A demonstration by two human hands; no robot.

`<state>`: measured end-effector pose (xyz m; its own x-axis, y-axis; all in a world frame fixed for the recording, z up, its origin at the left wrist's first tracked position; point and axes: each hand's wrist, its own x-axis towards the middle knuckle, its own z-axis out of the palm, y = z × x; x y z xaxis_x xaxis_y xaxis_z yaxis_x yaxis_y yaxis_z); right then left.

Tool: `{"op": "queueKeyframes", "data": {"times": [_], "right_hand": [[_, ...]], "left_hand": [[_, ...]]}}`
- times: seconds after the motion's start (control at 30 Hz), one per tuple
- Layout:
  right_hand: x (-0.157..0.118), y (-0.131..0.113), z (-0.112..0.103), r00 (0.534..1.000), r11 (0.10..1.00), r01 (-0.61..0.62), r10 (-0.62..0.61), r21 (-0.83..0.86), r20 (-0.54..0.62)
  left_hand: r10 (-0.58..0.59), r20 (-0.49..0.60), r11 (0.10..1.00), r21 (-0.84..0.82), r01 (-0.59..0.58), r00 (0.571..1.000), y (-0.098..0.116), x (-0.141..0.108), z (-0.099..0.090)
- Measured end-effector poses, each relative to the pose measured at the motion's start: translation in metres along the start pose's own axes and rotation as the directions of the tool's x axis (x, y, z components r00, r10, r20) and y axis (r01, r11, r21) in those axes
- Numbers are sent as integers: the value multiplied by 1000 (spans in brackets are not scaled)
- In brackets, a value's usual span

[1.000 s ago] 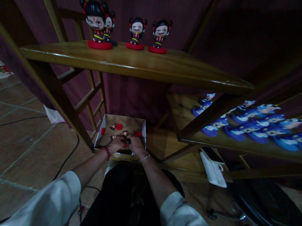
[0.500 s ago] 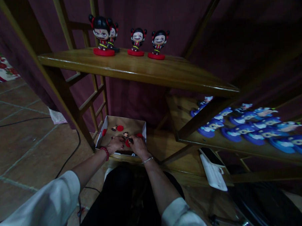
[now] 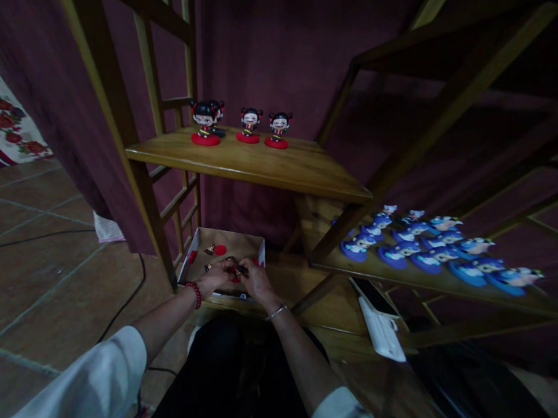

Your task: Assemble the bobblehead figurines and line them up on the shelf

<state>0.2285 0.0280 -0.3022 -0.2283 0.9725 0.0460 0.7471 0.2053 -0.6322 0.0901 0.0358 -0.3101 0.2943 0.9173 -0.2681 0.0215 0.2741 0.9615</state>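
Observation:
A shallow cardboard box (image 3: 257, 242) stands low in front of me with small black-haired figurines and red disc bases in it. My right hand (image 3: 258, 280) pinches a small figurine (image 3: 241, 270) over the box. Close beside it, my left hand (image 3: 216, 277) has its fingers closed at a red disc base (image 3: 232, 275), partly hidden by the fingertips. The two hands nearly touch. To their left in the box lie a loose figurine (image 3: 210, 249) and another red disc (image 3: 220, 250).
On the wooden shelf (image 3: 254, 167) above stand several black-haired figurines (image 3: 204, 121) on bases, mostly red. Rows of blue-based figurines (image 3: 398, 253) fill a lower shelf at right. A phone (image 3: 374, 296) and a white object (image 3: 381, 331) lie nearby. Black cables (image 3: 126, 302) cross the floor.
My hands have drawn closer together, and the right one now shows the figurine nearer the left fingers and the red base. The view has shifted, so the upper shelf appears lower and smaller.

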Motion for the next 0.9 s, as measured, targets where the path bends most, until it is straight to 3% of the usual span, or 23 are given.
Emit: {"op": "queueKeyframes", "data": {"times": [0.2, 0.47, 0.7, 0.9], "right_hand": [[-13, -14, -16, 994, 985, 103, -97, 140, -46], [-31, -56, -57, 976, 976, 209, -204, 62, -78], [-42, -80, -82, 975, 979, 202, -200, 15, -100], [-52, -100, -98, 968, 972, 213, -197, 95, -156]], "left_hand": [[-8, 38, 1000, -23, 9, 999, 26, -22, 5], [37, 63, 999, -24, -35, 997, 60, -53, 4], [75, 56, 986, -151, -66, 996, 79, -72, 5], [90, 24, 972, -222, -82, 996, 103, -95, 10]]}}
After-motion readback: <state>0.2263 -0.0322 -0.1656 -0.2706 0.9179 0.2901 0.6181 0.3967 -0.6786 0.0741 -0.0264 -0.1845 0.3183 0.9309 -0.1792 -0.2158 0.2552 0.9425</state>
